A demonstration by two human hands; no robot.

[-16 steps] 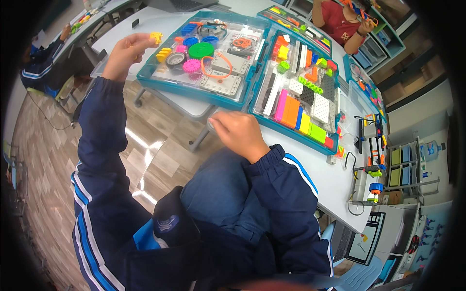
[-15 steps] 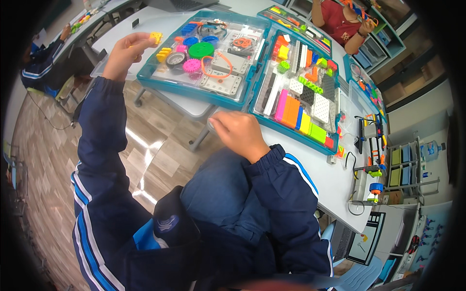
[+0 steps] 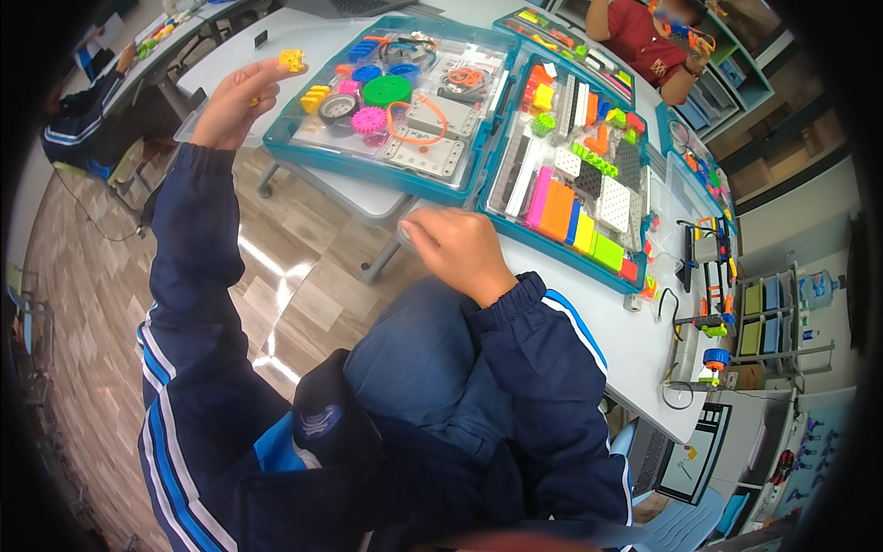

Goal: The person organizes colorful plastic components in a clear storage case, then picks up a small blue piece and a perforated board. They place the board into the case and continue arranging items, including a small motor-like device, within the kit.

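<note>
My left hand [image 3: 237, 103] is raised at the left edge of the table, pinching a small yellow building piece [image 3: 292, 61] at its fingertips. Another bit of yellow shows lower down between the fingers. Just right of it lies the teal-rimmed case lid [image 3: 386, 179], bearing gears, wheels and grey blocks. My right hand [image 3: 463, 253] is closed in front of the table edge, below the teal case [image 3: 561, 250] of sorted bricks and beams. A greyish edge shows at its thumb tip; what the fingers hold is hidden.
A built model with cables [image 3: 708, 304] stands on the right of the white table [image 3: 607, 336]. Below it is an open laptop [image 3: 694, 451] near a light-blue chair [image 3: 685, 524]. Across the table sits a person in a red shirt [image 3: 641, 46]; another person's sleeve [image 3: 78, 124] is far left.
My left hand has shifted slightly, and the yellow piece sits a little higher. My right hand stays closed in nearly the same place. The whole view has moved slightly.
</note>
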